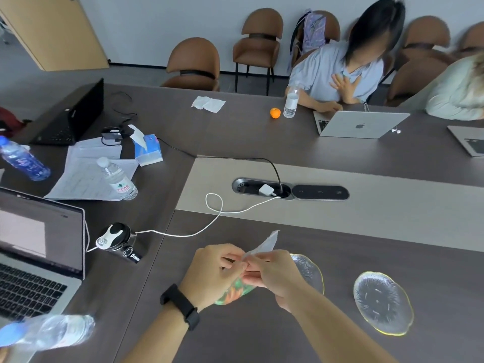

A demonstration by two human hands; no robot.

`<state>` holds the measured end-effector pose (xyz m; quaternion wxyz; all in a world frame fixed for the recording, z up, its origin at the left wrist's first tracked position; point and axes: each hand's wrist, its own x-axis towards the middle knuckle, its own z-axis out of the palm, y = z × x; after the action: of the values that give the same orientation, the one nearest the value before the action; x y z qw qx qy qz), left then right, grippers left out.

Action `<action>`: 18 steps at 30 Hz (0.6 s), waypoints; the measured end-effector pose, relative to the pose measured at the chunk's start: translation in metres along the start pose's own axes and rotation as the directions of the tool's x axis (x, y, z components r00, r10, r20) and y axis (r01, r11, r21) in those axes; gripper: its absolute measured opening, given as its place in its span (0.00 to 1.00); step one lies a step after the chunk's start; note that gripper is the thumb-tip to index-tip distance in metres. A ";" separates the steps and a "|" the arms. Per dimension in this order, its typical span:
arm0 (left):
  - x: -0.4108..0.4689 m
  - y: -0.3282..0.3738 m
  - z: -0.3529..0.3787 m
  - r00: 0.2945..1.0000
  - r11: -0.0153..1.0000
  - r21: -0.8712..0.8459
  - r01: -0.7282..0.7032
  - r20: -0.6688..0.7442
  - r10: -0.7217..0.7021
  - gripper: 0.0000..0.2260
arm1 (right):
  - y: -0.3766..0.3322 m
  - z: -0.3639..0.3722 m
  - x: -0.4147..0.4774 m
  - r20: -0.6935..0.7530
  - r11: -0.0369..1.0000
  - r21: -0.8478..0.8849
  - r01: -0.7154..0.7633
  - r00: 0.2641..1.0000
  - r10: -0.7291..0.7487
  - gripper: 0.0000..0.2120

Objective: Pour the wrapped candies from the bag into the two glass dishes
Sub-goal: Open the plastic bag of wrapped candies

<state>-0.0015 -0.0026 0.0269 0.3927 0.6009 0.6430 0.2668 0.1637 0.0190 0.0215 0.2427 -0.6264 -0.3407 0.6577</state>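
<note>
A clear plastic bag (264,246) of green and orange wrapped candies (233,292) is held above the dark table. My left hand (212,273), with a black wristband, pinches the bag's top from the left. My right hand (275,273) pinches the same top edge from the right. The bag's flat upper corner sticks up between the fingers. One glass dish (311,271) with a gold rim lies just right of my right hand, partly hidden by it. A second glass dish (382,302) lies further right, apart from the first. No candies show in either dish.
An open laptop (34,258) stands at the left, with a black-and-white device (115,238) and white cable (209,221) beside it. Water bottles (117,179), papers and a tissue box sit further left. A power socket (262,191) is in the table's middle. Two people sit with laptops across the table.
</note>
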 end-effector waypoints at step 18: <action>-0.045 0.063 0.004 0.955 0.990 -0.044 0.136 0.272 -0.119 0.02 | 0.028 -0.046 -0.077 0.049 0.966 -0.032 0.257 0.966 -0.255 0.15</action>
<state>0.0359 -0.0385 0.0844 0.5113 0.5761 0.6127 0.1768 0.2197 -0.0501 0.0524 0.3060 -0.5671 -0.4364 0.6280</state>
